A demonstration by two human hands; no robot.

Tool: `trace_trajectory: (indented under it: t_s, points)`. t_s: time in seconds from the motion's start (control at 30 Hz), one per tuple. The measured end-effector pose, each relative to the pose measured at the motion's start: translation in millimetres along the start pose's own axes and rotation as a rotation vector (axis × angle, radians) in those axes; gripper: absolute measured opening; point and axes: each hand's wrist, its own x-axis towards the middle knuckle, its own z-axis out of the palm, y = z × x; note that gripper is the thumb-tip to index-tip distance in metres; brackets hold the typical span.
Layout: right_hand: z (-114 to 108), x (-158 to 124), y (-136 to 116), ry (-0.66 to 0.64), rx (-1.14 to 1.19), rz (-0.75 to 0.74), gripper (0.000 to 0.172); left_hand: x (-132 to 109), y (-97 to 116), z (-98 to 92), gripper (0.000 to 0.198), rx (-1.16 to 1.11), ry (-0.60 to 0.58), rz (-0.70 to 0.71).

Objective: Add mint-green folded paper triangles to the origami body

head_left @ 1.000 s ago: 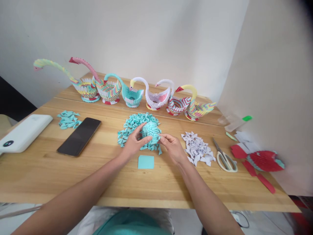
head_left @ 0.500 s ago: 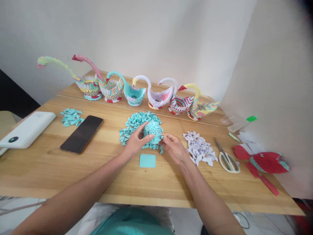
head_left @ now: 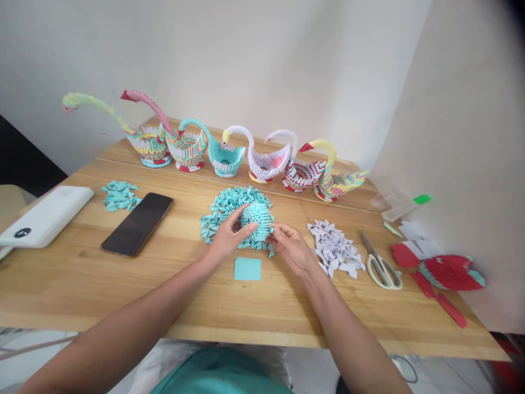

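My left hand [head_left: 227, 238] and my right hand [head_left: 290, 247] both grip a small round teal origami piece [head_left: 258, 218] built from folded paper triangles. It is held just above a heap of loose teal paper triangles [head_left: 227, 208] on the wooden table [head_left: 262, 306]. My left thumb and fingers wrap its left side; my right fingertips pinch its right edge. A flat teal paper rectangle [head_left: 247, 268] lies on the table just below my hands.
Several origami swans [head_left: 266, 156] stand in a row along the back. A black phone [head_left: 138, 224], white power bank [head_left: 43, 216] and small teal pile [head_left: 118, 195] lie left. White paper triangles [head_left: 336, 249], scissors [head_left: 381, 265] and red origami piece [head_left: 449, 271] lie right.
The view shifted slightly a second ago. My hands have stayed on the teal piece, with only small finger movement.
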Motion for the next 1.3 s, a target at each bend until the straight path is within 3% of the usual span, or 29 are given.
trace_trajectory:
  t_s: [0.83, 1.3]
  points:
    - [0.1, 0.6, 2.2, 0.003, 0.026, -0.003, 0.034, 0.4, -5.0, -0.6, 0.072, -0.026, -0.019, 0.009]
    - [-2.8, -0.2, 6.1, 0.035, -0.164, -0.065, 0.032, -0.6, -4.5, -0.3, 0.07, 0.036, 0.001, 0.031]
